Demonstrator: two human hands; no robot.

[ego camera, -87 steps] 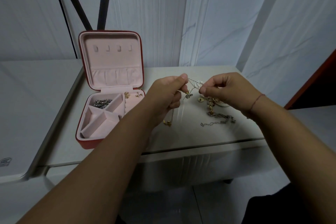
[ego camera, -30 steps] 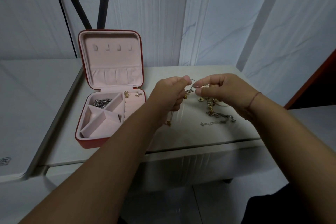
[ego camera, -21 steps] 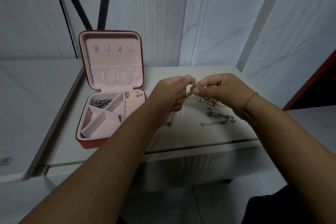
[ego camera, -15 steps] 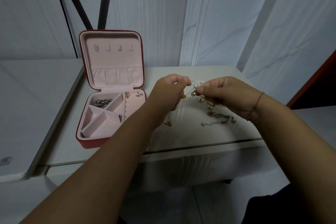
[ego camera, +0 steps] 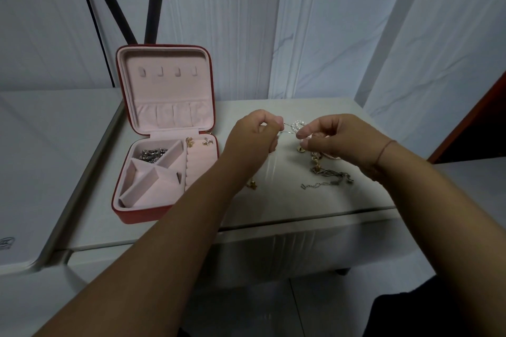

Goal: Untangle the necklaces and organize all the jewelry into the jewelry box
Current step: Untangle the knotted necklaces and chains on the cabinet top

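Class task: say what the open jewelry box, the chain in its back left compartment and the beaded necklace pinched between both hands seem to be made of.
The jewelry box: matte red shell, perhaps faux leather; pale pink lining looks velvety, without glare. The chain: silver-toned metal, glinting links. The beaded necklace: glossy white pearl-like beads on a thin strand; real pearl or plastic cannot be told.

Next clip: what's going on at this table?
A person is working on a tangle of thin necklace chains with white beads, held above the pale table: the left hand pinches one strand, the right hand another. More gold and silver chains lie loose under the right hand. The open red jewelry box with pink lining holds a silver chain and two small earrings.
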